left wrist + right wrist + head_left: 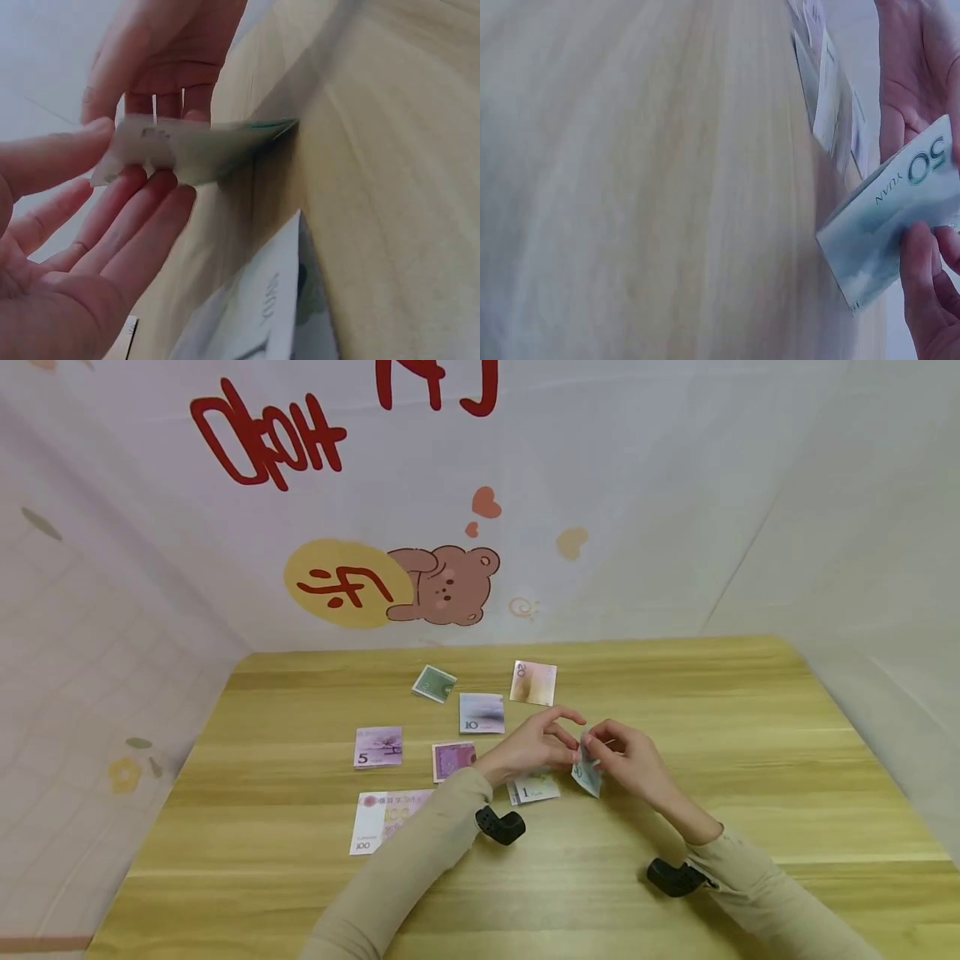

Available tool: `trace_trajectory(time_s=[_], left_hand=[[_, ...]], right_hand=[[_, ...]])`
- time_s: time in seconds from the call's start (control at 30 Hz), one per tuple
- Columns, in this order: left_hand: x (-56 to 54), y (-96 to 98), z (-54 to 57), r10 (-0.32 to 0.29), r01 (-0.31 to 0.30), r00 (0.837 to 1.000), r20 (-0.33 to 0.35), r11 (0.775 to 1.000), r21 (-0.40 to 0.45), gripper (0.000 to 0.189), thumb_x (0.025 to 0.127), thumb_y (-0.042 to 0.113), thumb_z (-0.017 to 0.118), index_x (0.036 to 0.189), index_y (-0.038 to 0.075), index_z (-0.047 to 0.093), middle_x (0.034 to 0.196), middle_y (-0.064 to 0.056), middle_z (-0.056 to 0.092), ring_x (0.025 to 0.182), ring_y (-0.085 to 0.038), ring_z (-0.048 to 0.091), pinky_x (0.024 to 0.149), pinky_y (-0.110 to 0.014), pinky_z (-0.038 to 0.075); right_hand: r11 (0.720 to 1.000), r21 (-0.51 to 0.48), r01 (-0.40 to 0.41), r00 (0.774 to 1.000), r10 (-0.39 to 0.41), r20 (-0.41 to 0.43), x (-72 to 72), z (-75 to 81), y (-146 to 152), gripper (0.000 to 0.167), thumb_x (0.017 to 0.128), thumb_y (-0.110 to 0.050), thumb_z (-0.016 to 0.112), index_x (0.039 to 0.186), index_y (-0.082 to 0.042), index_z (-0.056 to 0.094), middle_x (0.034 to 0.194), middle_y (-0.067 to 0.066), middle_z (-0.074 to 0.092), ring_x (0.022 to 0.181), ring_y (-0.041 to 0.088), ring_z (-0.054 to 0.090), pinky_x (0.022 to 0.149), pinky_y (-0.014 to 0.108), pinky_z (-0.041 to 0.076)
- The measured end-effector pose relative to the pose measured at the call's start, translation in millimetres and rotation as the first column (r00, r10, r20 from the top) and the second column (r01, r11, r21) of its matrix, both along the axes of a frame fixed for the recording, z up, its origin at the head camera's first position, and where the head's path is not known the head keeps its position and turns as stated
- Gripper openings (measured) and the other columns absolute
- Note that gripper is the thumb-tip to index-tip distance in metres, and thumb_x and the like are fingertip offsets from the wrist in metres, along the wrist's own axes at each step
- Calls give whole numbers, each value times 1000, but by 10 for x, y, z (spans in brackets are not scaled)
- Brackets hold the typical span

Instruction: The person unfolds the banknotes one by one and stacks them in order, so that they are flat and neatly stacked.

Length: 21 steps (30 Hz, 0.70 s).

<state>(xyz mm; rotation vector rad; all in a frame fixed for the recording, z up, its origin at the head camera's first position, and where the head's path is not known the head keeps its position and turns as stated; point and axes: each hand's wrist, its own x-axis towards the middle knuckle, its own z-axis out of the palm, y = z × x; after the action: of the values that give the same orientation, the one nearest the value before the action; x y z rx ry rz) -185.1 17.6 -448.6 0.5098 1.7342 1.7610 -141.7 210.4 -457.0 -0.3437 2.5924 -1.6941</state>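
A folded green 50 yuan banknote stands tilted on edge just above the wooden table, between both hands. My left hand pinches it from the left; in the left wrist view the thumb lies above the note and the fingers under it. From the right, my right hand also pinches the note between thumb and fingers. A folded 1 yuan banknote lies on the table below the left hand. Nearby, a purple banknote is partly covered by the left wrist.
Other folded banknotes lie on the table: a 5 yuan, a 10 yuan, a 20 yuan and a green note. The left sleeve partly covers a 100 yuan note. A printed cloth hangs behind.
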Motion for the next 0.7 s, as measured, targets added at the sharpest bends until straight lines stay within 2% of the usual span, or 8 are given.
trace_trajectory(time_s=[0.17,0.3,0.4,0.57,0.7], left_hand=[[63,-46,41,2,-3,999,-41,1000,-24,59,83,-4,72,135,6,46,99,-11,60,85,-21,66,78,-35,53],[98,-64,59,42,-44,998,-53,999,-28,63,81,-4,74,136,6,45,103,-9,58,90,-21,65,77,-30,53],[116,-79,58,75,-77,995,-58,997,-21,63,80,-4,75,135,4,46,105,-10,57,92,-22,65,77,-30,54],[125,-103,29,114,-115,990,-83,993,-4,61,80,-5,75,134,1,45,109,-12,58,95,-25,64,77,-32,54],[127,-124,12,139,-137,986,-96,990,23,56,82,-4,73,132,1,47,112,-14,60,98,-25,64,79,-32,53]], right_hand=[[1000,-15,-1,999,2,49,54,72,-82,20,96,-17,61,97,3,63,84,10,66,73,24,66,62,36,57],[999,30,10,999,-11,39,80,114,-133,18,94,-17,64,98,0,64,86,8,66,78,20,65,63,29,54],[999,25,20,999,-21,31,95,123,-153,16,94,-15,63,100,-1,64,90,9,65,83,19,65,65,27,53],[997,-72,21,1000,-20,13,112,112,-165,15,95,-9,60,101,5,60,93,17,64,81,20,68,67,32,57],[983,-180,38,999,-35,17,116,92,-171,17,95,-3,58,107,9,52,94,25,63,76,17,68,67,37,57]])
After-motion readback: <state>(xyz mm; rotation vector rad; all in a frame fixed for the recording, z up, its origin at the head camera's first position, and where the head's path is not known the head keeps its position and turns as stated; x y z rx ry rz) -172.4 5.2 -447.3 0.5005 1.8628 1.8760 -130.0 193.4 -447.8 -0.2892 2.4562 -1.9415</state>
